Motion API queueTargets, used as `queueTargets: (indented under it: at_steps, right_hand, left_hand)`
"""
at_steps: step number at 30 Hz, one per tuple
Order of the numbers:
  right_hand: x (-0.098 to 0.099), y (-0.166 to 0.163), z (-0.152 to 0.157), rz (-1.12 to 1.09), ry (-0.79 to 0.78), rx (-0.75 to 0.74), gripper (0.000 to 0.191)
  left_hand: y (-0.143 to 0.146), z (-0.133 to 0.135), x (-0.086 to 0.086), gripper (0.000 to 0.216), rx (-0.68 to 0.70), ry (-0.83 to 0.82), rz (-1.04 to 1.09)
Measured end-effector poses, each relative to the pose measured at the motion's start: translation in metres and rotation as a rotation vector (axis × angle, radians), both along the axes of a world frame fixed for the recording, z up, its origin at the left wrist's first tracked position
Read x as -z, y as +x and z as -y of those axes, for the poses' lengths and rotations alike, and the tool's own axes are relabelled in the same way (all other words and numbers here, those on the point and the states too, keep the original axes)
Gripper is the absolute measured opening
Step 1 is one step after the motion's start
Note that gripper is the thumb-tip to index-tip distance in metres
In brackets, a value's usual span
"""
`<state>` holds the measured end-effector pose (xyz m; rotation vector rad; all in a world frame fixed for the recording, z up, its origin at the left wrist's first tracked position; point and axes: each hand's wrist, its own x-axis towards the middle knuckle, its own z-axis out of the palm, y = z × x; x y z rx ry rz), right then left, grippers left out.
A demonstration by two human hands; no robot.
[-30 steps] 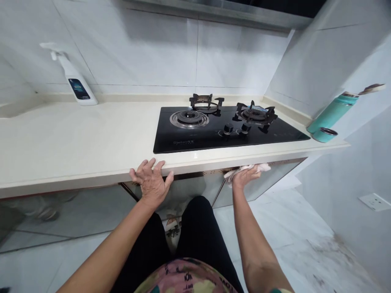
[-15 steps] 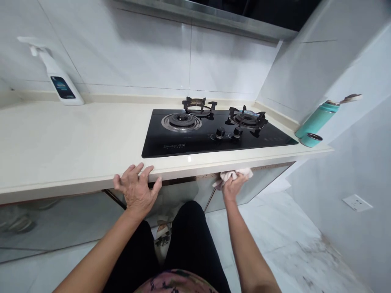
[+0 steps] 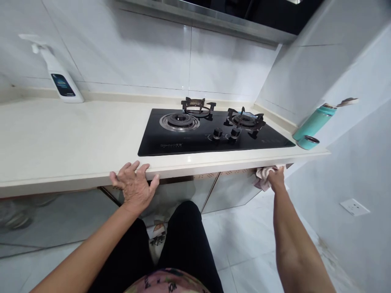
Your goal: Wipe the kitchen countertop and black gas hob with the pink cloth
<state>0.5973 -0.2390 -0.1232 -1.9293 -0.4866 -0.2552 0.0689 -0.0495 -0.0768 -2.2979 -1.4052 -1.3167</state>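
Observation:
My left hand rests with spread fingers on the front edge of the cream countertop, left of the black gas stove. Below the counter's right end, my right hand grips a pale, crumpled cloth. That cloth is against the upper edge of the right cabinet door, just under the countertop's overhang. Part of the cloth is hidden behind my fingers.
A white spray bottle stands at the back left. One pot support sits off its burner at the stove's rear. A teal bottle and a teal cup stand at the right end. The range hood hangs above.
My right hand has slid the cloth to the right along the top of the cabinet doors. My left hand has kept its place on the counter edge. The view has shifted slightly.

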Motion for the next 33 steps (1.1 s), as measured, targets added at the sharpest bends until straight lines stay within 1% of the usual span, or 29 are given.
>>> queueTargets:
  at_steps: [2,3,5,7,9,10,11,12,13,14,17,19,20,21,22,24,27,30,32,33]
  right_hand:
    - [0.003,-0.020,-0.010,0.008,-0.017,0.003,0.038]
    - [0.008,-0.038,-0.019,0.027,-0.016,0.004,0.036]
    - [0.026,-0.087,-0.043,0.075,-0.001,-0.006,0.028]
    - [0.048,-0.148,-0.068,0.121,0.025,-0.044,0.023]
    - [0.068,-0.204,-0.089,0.152,0.057,-0.103,0.025]
    - [0.074,-0.225,-0.096,0.161,0.074,-0.133,0.026]
    - [0.078,-0.239,-0.099,0.164,0.093,-0.158,0.028]
    - [0.080,-0.244,-0.099,0.158,0.113,-0.175,0.029]
    - [0.079,-0.242,-0.096,0.144,0.135,-0.180,0.032]
    - [0.076,-0.232,-0.090,0.121,0.159,-0.170,0.036]
    - [0.058,-0.180,-0.069,0.018,0.243,-0.050,0.057]
    - [0.044,-0.153,-0.063,-0.049,0.289,0.044,0.072]
    - [0.040,-0.148,-0.065,-0.078,0.303,0.077,0.077]
    - [0.037,-0.151,-0.069,-0.105,0.312,0.097,0.079]
    - [0.036,-0.161,-0.076,-0.129,0.317,0.103,0.081]
    - [0.042,-0.203,-0.096,-0.170,0.322,0.081,0.080]
    - [0.059,-0.297,-0.126,-0.195,0.324,-0.048,0.078]
    - [0.070,-0.386,-0.146,-0.165,0.310,-0.265,0.078]
    - [0.074,-0.425,-0.152,-0.124,0.293,-0.419,0.072]
    - [0.075,-0.436,-0.152,-0.106,0.284,-0.491,0.068]
  left_hand:
    - [0.001,0.000,0.000,0.045,-0.014,-0.010,0.004]
    - [0.002,0.000,0.001,0.046,-0.020,-0.012,0.002]
    - [0.002,0.000,0.001,0.047,-0.025,-0.014,-0.002]
    - [0.002,0.000,0.001,0.048,-0.024,-0.017,-0.007]
    - [0.000,0.001,0.000,0.048,-0.020,-0.025,-0.008]
    - [-0.001,0.001,0.000,0.047,-0.017,-0.028,-0.009]
    - [-0.001,0.001,-0.001,0.047,-0.013,-0.028,-0.009]
    - [-0.002,0.002,-0.001,0.045,-0.008,-0.025,-0.008]
    - [-0.002,0.002,-0.002,0.044,-0.004,-0.021,-0.007]
    - [-0.002,0.003,-0.002,0.043,-0.001,-0.018,-0.004]
    - [0.000,0.004,-0.001,0.042,0.004,-0.034,0.014]
    - [0.002,0.005,0.000,0.042,0.010,-0.056,0.030]
    - [0.003,0.005,0.001,0.042,0.013,-0.065,0.034]
    - [0.004,0.005,0.002,0.042,0.016,-0.071,0.036]
    - [0.004,0.005,0.003,0.041,0.018,-0.072,0.035]
    - [0.004,0.006,0.004,0.041,0.021,-0.065,0.028]
    - [0.004,0.006,0.005,0.041,0.030,-0.046,0.017]
    - [0.004,0.006,0.007,0.043,0.034,-0.031,0.020]
    - [0.003,0.005,0.009,0.044,0.040,-0.021,0.019]
    - [0.002,0.005,0.010,0.043,0.047,-0.017,0.016]
